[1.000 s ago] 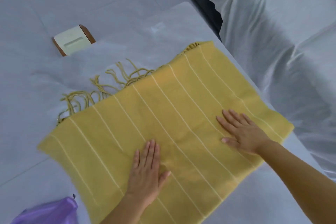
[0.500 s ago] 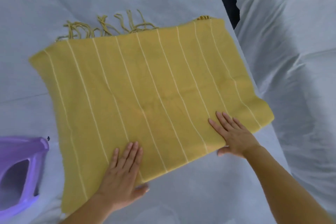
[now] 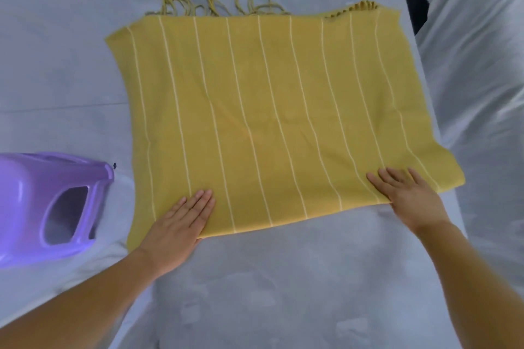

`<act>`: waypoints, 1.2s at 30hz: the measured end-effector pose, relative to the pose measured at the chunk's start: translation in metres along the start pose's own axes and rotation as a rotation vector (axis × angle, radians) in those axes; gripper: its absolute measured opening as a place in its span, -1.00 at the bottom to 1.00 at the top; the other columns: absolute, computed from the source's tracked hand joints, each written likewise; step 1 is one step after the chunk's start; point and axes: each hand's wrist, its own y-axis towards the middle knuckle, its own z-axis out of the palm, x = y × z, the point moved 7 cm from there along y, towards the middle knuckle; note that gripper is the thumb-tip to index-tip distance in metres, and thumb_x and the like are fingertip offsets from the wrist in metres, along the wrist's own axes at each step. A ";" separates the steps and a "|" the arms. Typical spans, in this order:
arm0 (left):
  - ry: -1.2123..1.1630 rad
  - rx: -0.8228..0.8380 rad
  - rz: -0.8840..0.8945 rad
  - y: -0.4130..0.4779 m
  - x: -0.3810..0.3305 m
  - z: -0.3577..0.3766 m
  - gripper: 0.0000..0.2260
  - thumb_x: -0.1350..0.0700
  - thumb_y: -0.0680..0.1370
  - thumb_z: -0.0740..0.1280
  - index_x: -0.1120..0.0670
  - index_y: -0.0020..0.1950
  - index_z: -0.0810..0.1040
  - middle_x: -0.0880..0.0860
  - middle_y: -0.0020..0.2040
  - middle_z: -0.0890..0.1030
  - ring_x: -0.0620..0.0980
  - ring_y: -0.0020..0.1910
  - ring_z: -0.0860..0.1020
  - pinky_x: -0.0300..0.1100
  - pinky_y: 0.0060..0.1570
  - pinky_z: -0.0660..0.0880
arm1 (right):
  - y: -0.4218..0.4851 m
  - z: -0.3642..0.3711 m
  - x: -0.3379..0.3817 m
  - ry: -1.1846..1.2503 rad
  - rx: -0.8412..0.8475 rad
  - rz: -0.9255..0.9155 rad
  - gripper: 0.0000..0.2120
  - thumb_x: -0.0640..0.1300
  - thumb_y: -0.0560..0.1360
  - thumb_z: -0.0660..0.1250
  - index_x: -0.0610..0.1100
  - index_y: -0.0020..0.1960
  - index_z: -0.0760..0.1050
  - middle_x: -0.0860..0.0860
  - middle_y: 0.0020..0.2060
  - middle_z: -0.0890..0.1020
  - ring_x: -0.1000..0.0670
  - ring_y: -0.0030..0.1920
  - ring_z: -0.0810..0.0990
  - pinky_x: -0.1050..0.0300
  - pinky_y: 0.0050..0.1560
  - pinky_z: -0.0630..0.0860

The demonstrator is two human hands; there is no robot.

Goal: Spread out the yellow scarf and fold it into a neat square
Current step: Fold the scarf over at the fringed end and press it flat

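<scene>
Fingers (image 3: 202, 202) of the left hand (image 3: 181, 224) lay straight and pressed together, flat on the near edge of the yellow scarf (image 3: 269, 110). Those of the right hand (image 3: 411, 195) lay straight and slightly spread on the scarf's near right corner. Neither hand pinched the cloth. Whether either thumb was tucked under the near edge could not be told.

A second before, both palms had rested well inside the scarf, near its middle. Half a second before, they had slid back to the near edge, and now they sat there with the heels of the hands off the cloth on the white tabletop (image 3: 283, 278). The hands also stood farther apart than at first. The scarf looked flatter and squarer to the view, its white stripes running from near to far.

It lay folded in a broad rectangle on the tabletop, stretching away from the fingertips toward the far side, with its fringe (image 3: 215, 4) spilling out beyond the far edge. Its right edge ran along the right edge of the tabletop.

A purple plastic basket (image 3: 51, 207) stood near left, just beside the scarf's near left corner, showing more fully than before. White draped sheeting (image 3: 476, 65) lay to the right.
</scene>
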 end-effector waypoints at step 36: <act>-0.024 0.331 0.091 -0.053 0.039 -0.068 -0.27 0.20 0.02 0.65 0.10 0.18 0.58 0.06 0.15 0.62 -0.06 0.00 0.64 -0.29 -0.19 0.55 | -0.145 -0.026 0.032 0.021 0.436 0.161 -0.60 0.05 0.61 0.09 0.21 0.43 0.22 0.19 0.34 0.41 0.13 0.29 0.43 0.25 0.26 0.28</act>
